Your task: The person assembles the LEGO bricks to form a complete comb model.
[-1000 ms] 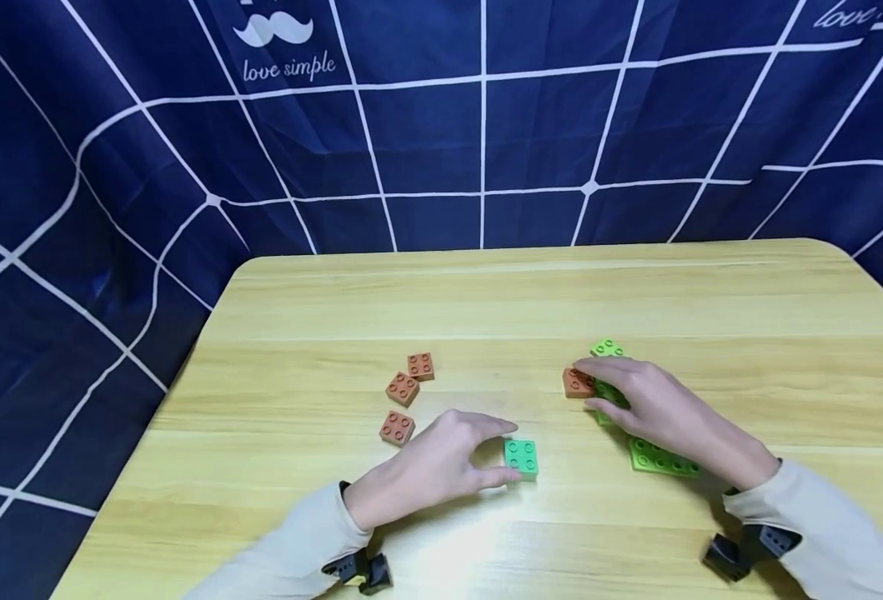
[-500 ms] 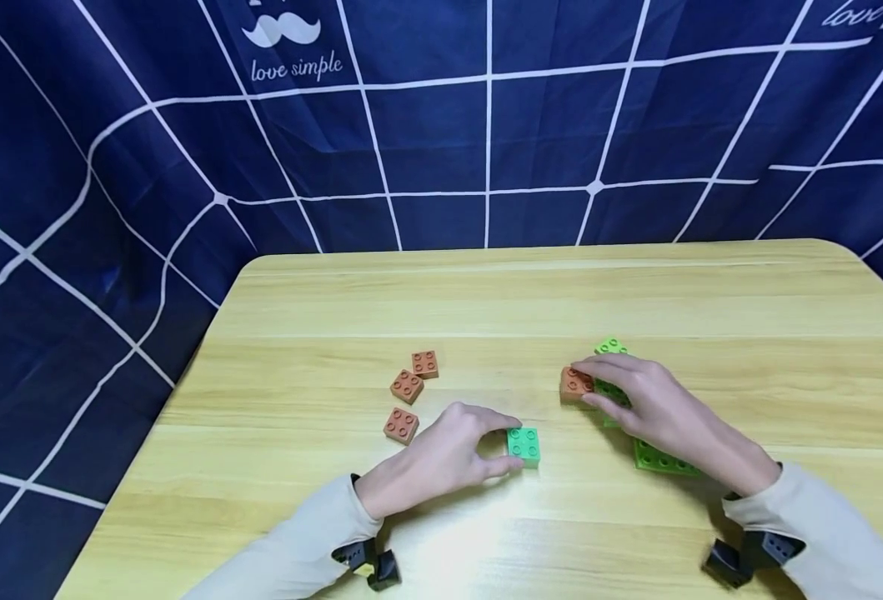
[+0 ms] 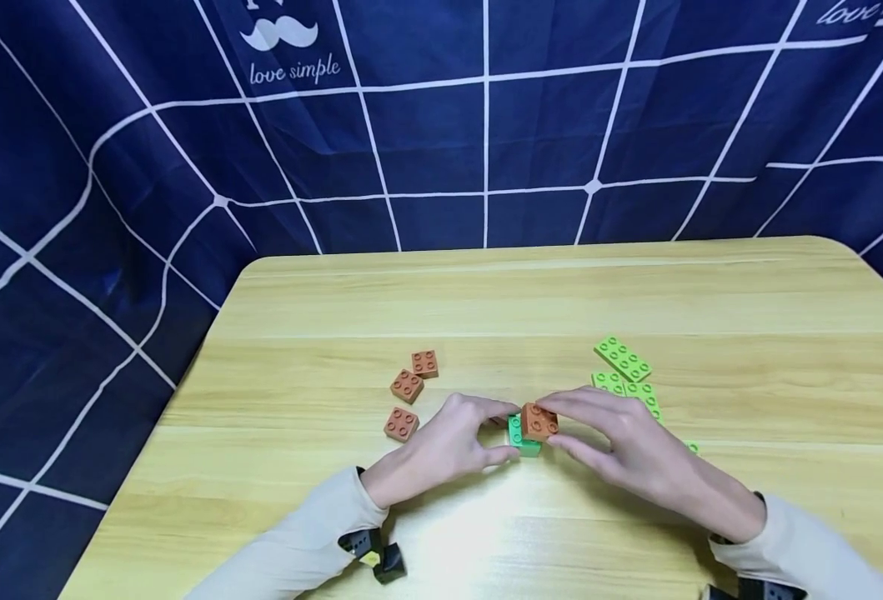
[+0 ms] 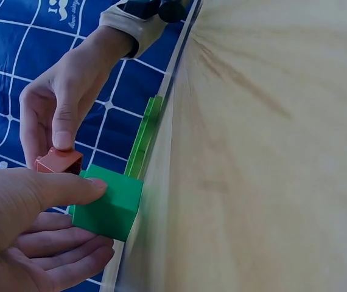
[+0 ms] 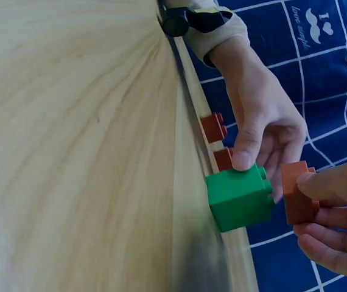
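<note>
A tall bright green building block (image 3: 517, 435) stands on the table, studs up. My left hand (image 3: 452, 446) pinches its sides between thumb and fingers; the thumb lies on its side in the left wrist view. An orange-brown two-by-two building brick (image 3: 540, 423) is pinched by my right hand (image 3: 629, 442). In the head view this brick overlaps the right part of the green block's top. The right wrist view shows the orange-brown brick (image 5: 296, 198) just above the studs of the green block (image 5: 240, 198), with a small gap between them.
Three loose orange-brown bricks (image 3: 401, 424) lie on the wooden table (image 3: 441, 300) left of my hands. Several lime green studded plates (image 3: 623, 359) lie to the right, partly behind my right hand. A dark blue gridded cloth (image 3: 441, 142) hangs behind the table.
My right hand has lifted the orange-brown brick from beside the lime plates and carried it left and nearer to the green block. My left hand has closed on the green block and shifted it slightly away.
</note>
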The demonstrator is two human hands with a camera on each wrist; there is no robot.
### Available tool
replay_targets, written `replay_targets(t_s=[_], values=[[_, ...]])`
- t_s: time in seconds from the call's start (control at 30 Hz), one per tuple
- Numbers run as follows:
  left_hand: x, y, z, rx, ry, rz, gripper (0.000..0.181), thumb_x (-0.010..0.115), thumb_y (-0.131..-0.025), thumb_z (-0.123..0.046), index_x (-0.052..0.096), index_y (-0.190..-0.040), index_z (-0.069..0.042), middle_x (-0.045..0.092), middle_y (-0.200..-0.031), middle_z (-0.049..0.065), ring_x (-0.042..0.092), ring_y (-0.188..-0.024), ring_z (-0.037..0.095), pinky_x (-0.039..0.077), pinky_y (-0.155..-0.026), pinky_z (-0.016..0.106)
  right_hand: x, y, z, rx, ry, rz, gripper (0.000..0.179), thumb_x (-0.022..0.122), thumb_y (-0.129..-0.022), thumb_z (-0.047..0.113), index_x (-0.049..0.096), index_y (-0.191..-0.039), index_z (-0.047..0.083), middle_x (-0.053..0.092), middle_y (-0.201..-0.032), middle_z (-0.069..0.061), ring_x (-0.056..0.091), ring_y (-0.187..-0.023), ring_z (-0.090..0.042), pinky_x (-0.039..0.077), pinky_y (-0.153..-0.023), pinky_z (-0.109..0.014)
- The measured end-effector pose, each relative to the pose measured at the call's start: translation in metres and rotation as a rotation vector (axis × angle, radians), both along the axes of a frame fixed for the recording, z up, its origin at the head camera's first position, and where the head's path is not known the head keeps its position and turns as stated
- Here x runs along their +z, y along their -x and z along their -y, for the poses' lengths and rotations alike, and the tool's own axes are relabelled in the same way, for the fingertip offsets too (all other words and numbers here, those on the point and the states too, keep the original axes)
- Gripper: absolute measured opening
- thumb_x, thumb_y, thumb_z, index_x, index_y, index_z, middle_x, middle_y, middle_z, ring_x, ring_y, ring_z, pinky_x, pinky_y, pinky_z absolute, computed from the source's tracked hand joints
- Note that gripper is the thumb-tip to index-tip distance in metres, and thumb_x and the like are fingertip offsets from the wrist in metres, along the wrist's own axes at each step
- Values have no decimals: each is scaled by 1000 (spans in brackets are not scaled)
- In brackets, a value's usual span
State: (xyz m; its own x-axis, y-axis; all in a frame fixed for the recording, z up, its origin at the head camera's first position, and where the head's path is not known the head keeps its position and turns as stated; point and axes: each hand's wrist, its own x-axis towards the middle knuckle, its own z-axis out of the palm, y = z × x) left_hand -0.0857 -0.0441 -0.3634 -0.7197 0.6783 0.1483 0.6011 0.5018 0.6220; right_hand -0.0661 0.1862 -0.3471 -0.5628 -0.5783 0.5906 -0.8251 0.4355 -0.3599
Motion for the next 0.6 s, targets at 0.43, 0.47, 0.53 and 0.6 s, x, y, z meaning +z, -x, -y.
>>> replay_targets(t_s=[0.43, 0.47, 0.53, 0.6], values=[[4, -6, 4, 1, -43, -70, 58, 75, -83, -27, 55, -129, 3, 67, -119, 14, 66, -107, 18, 50, -94, 13, -6, -1, 8, 9, -23, -7, 33, 65, -90, 27, 68, -112, 3, 71, -107, -7, 68, -95, -20, 51, -93, -13], [6, -7, 5, -7, -60, -103, 56, 74, -84, -27, 57, -127, 3, 66, -120, 15, 66, -109, 19, 49, -95, 13, -6, -1, 8, 10, -22, -10, 33, 63, -92, 29, 69, -112, 3, 71, -107, -7, 68, -95, -20, 51, -93, -13], [11, -8, 7, -26, -102, -165, 48, 72, -86, -26, 61, -123, 2, 66, -121, 15, 64, -111, 20, 48, -98, 15, -6, 0, 9, 17, -12, -17, 34, 61, -94, 31, 68, -112, 3, 71, -107, -7, 68, -94, -20, 51, -92, -14], [15, -9, 9, -44, -142, -213, 40, 71, -87, -23, 64, -118, 1, 68, -117, 14, 65, -111, 20, 47, -99, 14, -6, 0, 10, 16, -9, -12, 37, 56, -96, 35, 69, -111, 3, 72, -106, -7, 69, -94, -20, 51, -92, -14]])
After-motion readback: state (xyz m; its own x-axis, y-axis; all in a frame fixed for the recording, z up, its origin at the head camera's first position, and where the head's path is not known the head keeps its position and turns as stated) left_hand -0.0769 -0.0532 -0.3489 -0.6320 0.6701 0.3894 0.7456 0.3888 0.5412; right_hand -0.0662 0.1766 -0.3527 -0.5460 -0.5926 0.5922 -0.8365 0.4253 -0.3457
